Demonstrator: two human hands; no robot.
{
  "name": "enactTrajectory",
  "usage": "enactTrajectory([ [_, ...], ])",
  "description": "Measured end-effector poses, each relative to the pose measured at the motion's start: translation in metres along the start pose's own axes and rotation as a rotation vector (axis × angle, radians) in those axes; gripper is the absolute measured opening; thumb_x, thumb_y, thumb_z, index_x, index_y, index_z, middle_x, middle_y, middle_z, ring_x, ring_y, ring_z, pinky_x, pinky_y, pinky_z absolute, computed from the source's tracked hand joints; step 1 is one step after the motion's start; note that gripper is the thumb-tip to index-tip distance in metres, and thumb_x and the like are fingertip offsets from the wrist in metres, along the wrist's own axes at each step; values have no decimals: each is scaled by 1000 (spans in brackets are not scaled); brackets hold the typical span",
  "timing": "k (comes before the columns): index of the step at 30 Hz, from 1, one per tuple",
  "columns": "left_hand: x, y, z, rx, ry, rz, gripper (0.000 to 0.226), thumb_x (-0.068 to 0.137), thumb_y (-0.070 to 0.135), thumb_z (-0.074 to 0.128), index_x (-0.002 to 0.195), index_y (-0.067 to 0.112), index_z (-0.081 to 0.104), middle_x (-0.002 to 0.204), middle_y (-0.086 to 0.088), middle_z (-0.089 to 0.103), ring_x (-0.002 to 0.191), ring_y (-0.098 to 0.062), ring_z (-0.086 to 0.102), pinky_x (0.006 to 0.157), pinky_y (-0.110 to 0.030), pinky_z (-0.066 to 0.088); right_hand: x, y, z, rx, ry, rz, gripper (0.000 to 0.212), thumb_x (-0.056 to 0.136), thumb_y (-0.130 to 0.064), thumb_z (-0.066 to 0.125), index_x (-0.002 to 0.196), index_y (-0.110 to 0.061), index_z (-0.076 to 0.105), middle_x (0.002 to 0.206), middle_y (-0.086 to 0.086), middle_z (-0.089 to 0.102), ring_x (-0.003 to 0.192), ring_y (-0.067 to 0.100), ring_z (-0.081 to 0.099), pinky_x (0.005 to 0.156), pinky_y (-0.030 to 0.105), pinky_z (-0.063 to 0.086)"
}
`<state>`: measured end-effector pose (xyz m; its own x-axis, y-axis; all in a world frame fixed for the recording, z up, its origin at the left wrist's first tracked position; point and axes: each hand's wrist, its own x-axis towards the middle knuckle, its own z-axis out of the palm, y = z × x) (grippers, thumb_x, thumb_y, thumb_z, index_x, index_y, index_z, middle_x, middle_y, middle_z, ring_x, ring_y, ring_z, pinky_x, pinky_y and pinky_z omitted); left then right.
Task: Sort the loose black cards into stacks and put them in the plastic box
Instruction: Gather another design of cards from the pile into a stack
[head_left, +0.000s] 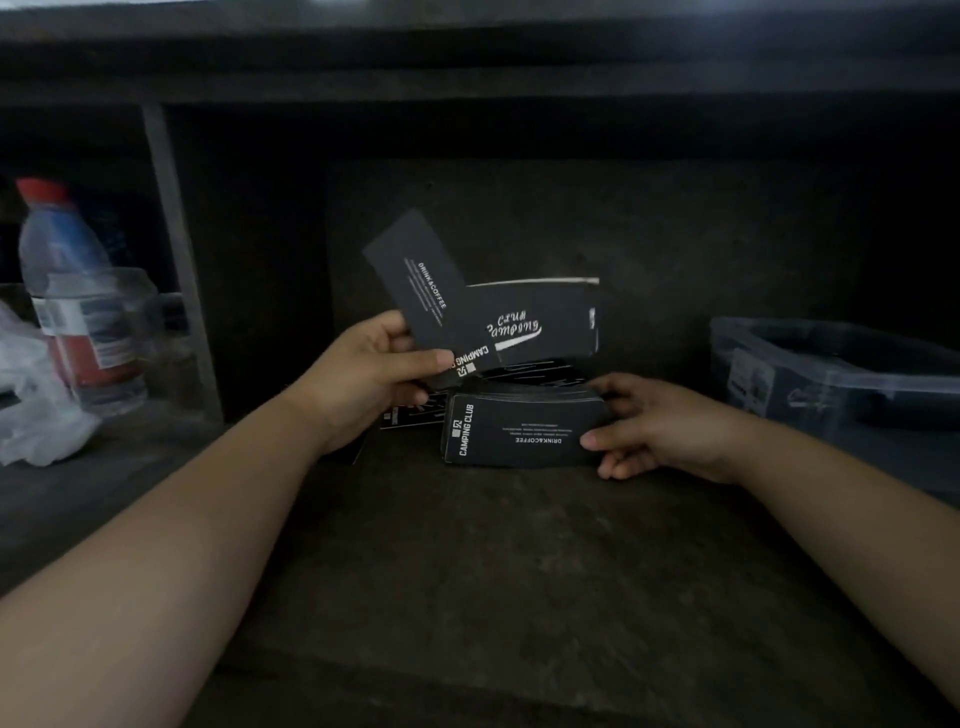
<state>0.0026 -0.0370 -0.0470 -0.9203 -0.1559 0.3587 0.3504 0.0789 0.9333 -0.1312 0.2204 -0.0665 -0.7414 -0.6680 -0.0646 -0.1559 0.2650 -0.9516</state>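
A slim black printed card (415, 280) is being pinched aloft by the left hand (374, 374), seemingly so its face can be checked. A squared stack of matching black cards (519, 434) is being gripped and steadied on the dark shelf (467, 545) by the right hand (660, 423). The translucent grey plastic box (810, 379) (its inside hidden) is standing well apart at right.

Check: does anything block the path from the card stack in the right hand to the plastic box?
Nothing visible does. The right hand holds the stack; the plastic box stands to its right, top apparently open, nothing seen between them.
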Motion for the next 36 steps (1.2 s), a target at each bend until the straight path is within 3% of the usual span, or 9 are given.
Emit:
enactTrajectory([
  [2, -3, 2, 2, -54, -69, -42, 43, 72, 9, 70, 113, 17, 62, 101, -2, 75, 81, -12, 71, 53, -15, 52, -1, 0, -1, 17, -12, 8, 75, 80, 6, 72, 144, -18, 41, 126, 16, 62, 74, 26, 73, 58, 26, 58],
  [6, -3, -3, 5, 231, -163, -88, 42, 74, 6, 75, 113, 13, 64, 105, -3, 76, 91, -16, 73, 62, -18, 55, -3, -3, -4, 156, -68, 51, 51, 89, 12, 55, 131, -17, 53, 108, 17, 72, 84, 29, 74, 63, 28, 61],
  [12, 3, -15, 4, 445, -106, -24, 28, 82, -1, 74, 103, 17, 66, 99, 3, 77, 90, -13, 73, 63, -21, 56, -2, -4, -1, 284, -67, 50, 20, 96, -14, 52, 112, -10, 62, 98, 12, 73, 70, 27, 72, 56, 28, 59],
  [16, 2, -17, 4, 508, -130, -20, 30, 84, 6, 74, 107, 23, 63, 103, 9, 75, 89, -13, 72, 62, -23, 54, -1, -3, 7, 67, 13, -22, 42, 79, -27, 75, 115, -11, 60, 88, 8, 73, 58, 18, 65, 48, 23, 53],
  [19, 2, -15, 6, 491, -124, 36, 25, 90, 10, 69, 106, 28, 64, 99, 8, 75, 74, -10, 67, 53, -20, 47, 2, -2, 9, 21, 68, -59, 40, 85, -20, 73, 119, -7, 56, 92, 14, 69, 52, 18, 62, 44, 22, 50],
  [22, 3, -10, 5, 342, 29, 122, 20, 93, 7, 63, 102, 25, 66, 95, 3, 74, 71, -10, 60, 48, -18, 41, 1, -3, 7, 25, 53, -62, 39, 87, -16, 71, 121, -7, 55, 87, 9, 71, 53, 16, 61, 45, 22, 51],
  [26, 6, -5, 0, 154, 176, 176, 13, 95, 15, 61, 100, 24, 69, 103, 0, 74, 88, -18, 67, 63, -30, 49, 1, -2, 6, 16, 34, -67, 39, 88, -14, 70, 123, -9, 54, 81, 6, 71, 54, 15, 61, 47, 22, 52],
  [29, 4, -3, 1, 117, 148, 223, 20, 90, 16, 68, 111, 17, 70, 112, -8, 73, 106, -35, 68, 94, -58, 52, 1, -3, 6, 19, 31, -62, 39, 88, -13, 70, 124, -10, 55, 81, 5, 71, 54, 16, 61, 47, 23, 52],
  [36, -2, -2, 7, 442, -6, 250, 26, 75, 10, 79, 101, 17, 75, 117, -5, 64, 110, -16, 63, 98, -37, 51, 1, -2, 5, 28, 6, -47, 46, 83, 0, 71, 125, -8, 54, 82, 6, 68, 55, 13, 61, 49, 22, 54],
])
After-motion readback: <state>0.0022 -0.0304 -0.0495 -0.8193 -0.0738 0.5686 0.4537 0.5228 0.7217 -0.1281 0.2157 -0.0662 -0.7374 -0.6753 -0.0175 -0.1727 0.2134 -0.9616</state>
